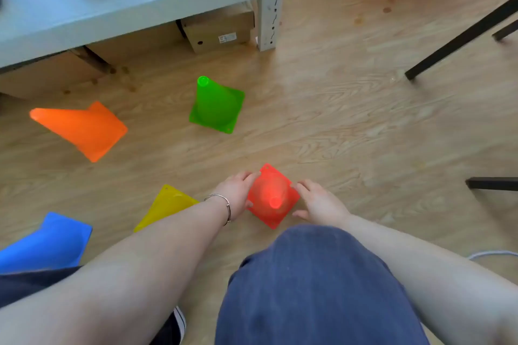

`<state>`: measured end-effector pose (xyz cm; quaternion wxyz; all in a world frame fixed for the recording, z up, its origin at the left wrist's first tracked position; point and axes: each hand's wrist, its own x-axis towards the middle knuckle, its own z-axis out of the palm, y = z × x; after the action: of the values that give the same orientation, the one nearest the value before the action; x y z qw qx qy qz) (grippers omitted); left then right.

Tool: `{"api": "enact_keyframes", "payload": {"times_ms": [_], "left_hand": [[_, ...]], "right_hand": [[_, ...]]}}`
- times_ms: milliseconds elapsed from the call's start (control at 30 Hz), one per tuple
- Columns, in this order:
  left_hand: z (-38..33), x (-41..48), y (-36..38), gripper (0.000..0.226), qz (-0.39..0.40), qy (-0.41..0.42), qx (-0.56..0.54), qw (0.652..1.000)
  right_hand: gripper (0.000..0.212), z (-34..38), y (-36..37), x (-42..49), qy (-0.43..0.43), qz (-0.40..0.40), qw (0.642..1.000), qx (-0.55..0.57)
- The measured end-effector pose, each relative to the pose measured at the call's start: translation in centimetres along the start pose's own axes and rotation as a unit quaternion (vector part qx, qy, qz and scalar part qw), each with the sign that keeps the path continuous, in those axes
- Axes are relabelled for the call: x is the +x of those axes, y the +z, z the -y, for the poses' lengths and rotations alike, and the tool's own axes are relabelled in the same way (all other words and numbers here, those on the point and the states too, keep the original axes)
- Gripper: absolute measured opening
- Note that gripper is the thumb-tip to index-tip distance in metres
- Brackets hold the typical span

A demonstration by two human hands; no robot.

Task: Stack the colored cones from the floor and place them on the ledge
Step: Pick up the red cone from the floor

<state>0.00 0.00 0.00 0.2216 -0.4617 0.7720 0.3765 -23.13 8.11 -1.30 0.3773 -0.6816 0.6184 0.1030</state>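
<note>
A red cone (271, 195) stands upright on the wood floor just in front of my knee. My left hand (236, 194) touches the left edge of its square base and my right hand (318, 202) touches the right edge, fingers spread. A green cone (215, 105) stands upright farther off. An orange cone (81, 129) lies on its side at the left. A yellow cone (165, 206) sits behind my left forearm, partly hidden. A blue cone (47, 244) lies at the lower left edge.
A pale grey shelf ledge (117, 5) with dark helmets on it spans the upper left, on a perforated metal post (269, 5). A cardboard box (218, 28) sits under it. Black furniture legs (459, 39) stand at the right. A white cable (493, 254) lies at the right edge.
</note>
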Motion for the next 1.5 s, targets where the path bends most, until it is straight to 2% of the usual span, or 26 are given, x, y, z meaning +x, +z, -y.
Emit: {"api": "enact_keyframes", "payload": {"times_ms": [167,300,500,667,800,1033,1133,1400,1500], "left_hand": [[-0.5,1.5,0.9,0.083,0.049,-0.005,-0.028,0.998],[-0.4,2.0,1.4,0.082,0.043,-0.007,-0.061,0.997],[0.4,1.9,0.5,0.083,-0.016,-0.046,-0.115,0.992],[0.7,0.7,-1.8,0.076,-0.083,-0.057,-0.153,0.983],[0.2,-0.7,-4.5,0.068,-0.145,-0.055,-0.198,0.968],[0.7,-2.8,-10.4,0.067,-0.286,-0.094,-0.323,0.897],[1.3,-4.4,-12.4,0.066,-0.324,-0.104,-0.341,0.876],[3.9,-7.7,-18.1,0.064,-0.352,-0.086,-0.356,0.861],[4.9,-7.4,-20.7,0.063,-0.346,-0.073,-0.342,0.871]], "right_hand": [[0.076,0.6,1.7,0.5,0.092,0.017,0.992,0.087],[0.075,0.6,2.5,1.1,0.122,-0.005,0.985,0.125],[0.075,1.0,1.7,2.1,0.108,-0.039,0.971,0.207],[0.07,2.3,-2.0,3.1,0.05,-0.029,0.959,0.279],[0.064,3.2,-7.6,4.1,0.003,-0.008,0.966,0.257],[0.065,7.4,-17.5,7.3,-0.08,0.003,0.971,0.223],[0.066,9.9,-20.1,7.9,-0.106,-0.006,0.971,0.216],[0.069,15.2,-24.4,8.3,-0.137,-0.082,0.974,0.161],[0.069,16.5,-25.6,8.9,-0.125,-0.112,0.972,0.167]]}}
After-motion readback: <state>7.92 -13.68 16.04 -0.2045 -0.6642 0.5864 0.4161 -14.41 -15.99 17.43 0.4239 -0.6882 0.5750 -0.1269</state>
